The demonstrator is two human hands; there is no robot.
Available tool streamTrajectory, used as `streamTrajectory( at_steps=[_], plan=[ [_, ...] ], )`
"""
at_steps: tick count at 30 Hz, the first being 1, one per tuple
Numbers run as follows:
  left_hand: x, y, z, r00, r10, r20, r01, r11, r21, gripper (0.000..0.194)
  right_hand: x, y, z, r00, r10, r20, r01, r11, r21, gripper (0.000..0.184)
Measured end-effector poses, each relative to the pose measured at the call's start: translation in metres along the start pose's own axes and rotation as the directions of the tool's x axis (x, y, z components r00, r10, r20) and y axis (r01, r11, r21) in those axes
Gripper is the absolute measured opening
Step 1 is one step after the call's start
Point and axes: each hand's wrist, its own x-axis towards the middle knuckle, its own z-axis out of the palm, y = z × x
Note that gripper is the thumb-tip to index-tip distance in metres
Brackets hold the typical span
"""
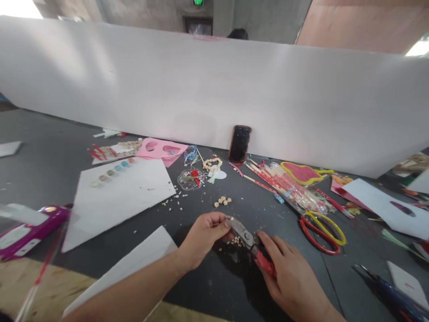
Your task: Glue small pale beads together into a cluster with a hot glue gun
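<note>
Left grip point(203, 239) closed at the nose of the pliers point(241, 233), thumb and fingers pinched on the steel head; whether a bead sat between the jaws could not be told. Right grip point(288, 273) clamped around the red handles point(264, 264), fingers wrapped over them. The pliers were held tilted over the dark tabletop point(47, 152), nose toward the left hand, with a small heap of beads point(235, 241) lying directly beneath them. Nearby: a further bead cluster point(223, 201) beyond the hands, scissors point(321, 233) with red and yellow loops to the right, and a white card point(119, 201) to the left. A phone point(240, 144) stood upright against the white partition point(201, 89) at the far edge.
</note>
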Motion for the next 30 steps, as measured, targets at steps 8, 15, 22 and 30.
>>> streamTrajectory(
  at_steps=[8, 15, 22, 30],
  plan=[
    [0.0007, -0.0005, -0.0016, 0.999, 0.022, -0.025, -0.022, 1.000, -0.007, 0.019, 0.0028, 0.0040, 0.0041, 0.999, -0.023, -0.032, 0.023, 1.000, -0.010, 0.051],
    [0.0000, 0.0008, -0.0033, 1.000, 0.001, 0.016, -0.001, 1.000, -0.003, 0.012, 0.0036, 0.0059, 0.0029, 0.999, -0.034, -0.008, 0.034, 0.999, 0.017, 0.053],
    [-0.0004, 0.0005, -0.0025, 0.999, 0.005, 0.032, -0.004, 1.000, -0.013, 0.013, 0.0033, 0.0048, 0.0027, 0.999, -0.048, 0.002, 0.048, 0.998, 0.030, 0.051],
    [-0.0022, -0.0057, -0.0019, 0.999, -0.033, 0.030, 0.035, 0.998, -0.058, 0.018, -0.0011, 0.0007, -0.0006, 1.000, -0.031, -0.002, 0.031, 1.000, -0.005, 0.050]
  ],
)
